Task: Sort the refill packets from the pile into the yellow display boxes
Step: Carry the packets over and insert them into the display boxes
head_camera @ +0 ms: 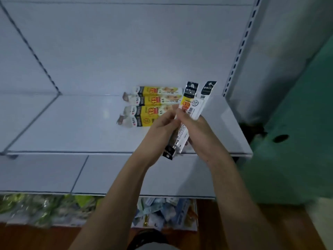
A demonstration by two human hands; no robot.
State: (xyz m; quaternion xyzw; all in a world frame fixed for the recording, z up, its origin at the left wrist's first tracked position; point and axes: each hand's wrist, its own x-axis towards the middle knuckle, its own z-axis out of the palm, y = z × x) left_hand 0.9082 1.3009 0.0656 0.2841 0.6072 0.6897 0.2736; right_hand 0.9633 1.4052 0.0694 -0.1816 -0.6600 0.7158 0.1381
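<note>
From the head camera, three yellow display boxes (153, 105) lie on their sides on a white shelf (72, 123), stacked edge to edge and running lengthwise from nine o'clock to three o'clock. Each has a yellow middle band with a red price mark and pale printed ends. What is inside them cannot be told from here.

Just at four o'clock of the boxes, both hands meet over the front part of the shelf and hold a small fan of refill packets (191, 103). The packets are long, narrow and flat, white with black tops that have a hang hole; one shows a yellow and red label and a barcode. Two packet tops point toward twelve o'clock, and another black end sticks out below the hands toward six o'clock.

The left hand (162, 123) has its fingers curled and pinches the packets from the nine o'clock side. The right hand (192, 127) wraps around the same bundle from the three o'clock side, thumb across the front.

Below the lower shelf edge, at six o'clock, a blurred pile of packaged goods (162, 212) sits on the floor.
</note>
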